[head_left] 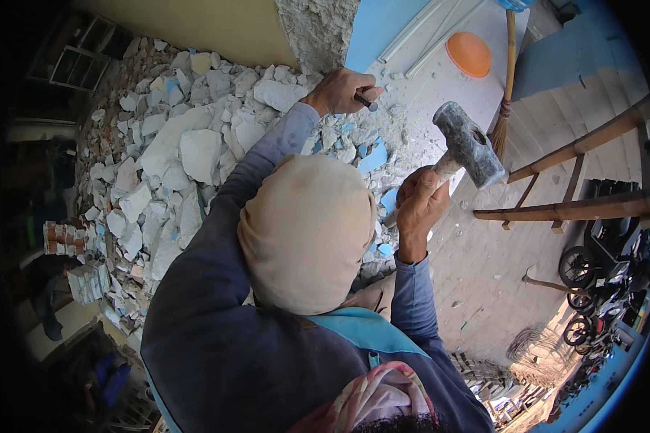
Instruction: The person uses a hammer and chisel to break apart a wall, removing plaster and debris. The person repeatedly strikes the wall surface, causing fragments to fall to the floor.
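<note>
My left hand [337,92] is closed around a dark metal chisel [366,102]. Only its blunt end pokes out of my fist, and its tip is hidden. The fist is beside the rough broken end of a wall [316,32], above rubble. To the right, my right hand [420,202] grips a club hammer by its pale handle [446,167]. The heavy, dusty grey hammer head [466,144] is raised, apart from the chisel. Between my arms is a rounded beige cloth shape [307,231], seemingly my bent knee.
Broken plaster and masonry [188,144] cover the ground at left. An orange basin [469,54], a straw broom [501,130] and pale strips [430,36] are at the upper right. Wooden beams [563,209] reach in from the right, near parked motorcycles [592,289].
</note>
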